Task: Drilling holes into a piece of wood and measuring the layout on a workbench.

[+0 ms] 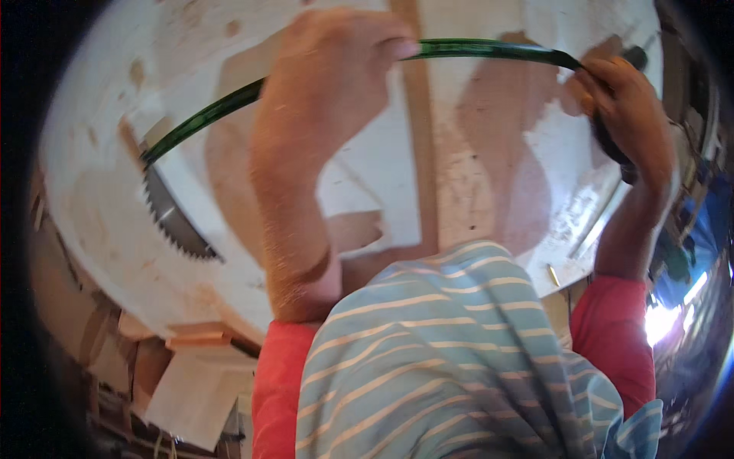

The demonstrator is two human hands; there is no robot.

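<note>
- Your left hand (329, 76) is raised, forearm upright, its grip pinched on the green strip (474, 49).
- Your right hand (623, 115) reaches up with bent wrist, its grip clenched on the strip's other end.
- The strip arcs over the white surface (99, 214), running above the toothed saw blade (172, 218).

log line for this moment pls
left hand grips green strip | right hand holds its other end | saw blade in white table

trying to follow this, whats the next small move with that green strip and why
Probably ease the green strip down toward the white table: both the left hand and right hand hold it bowed in the air, near the saw blade.
</note>
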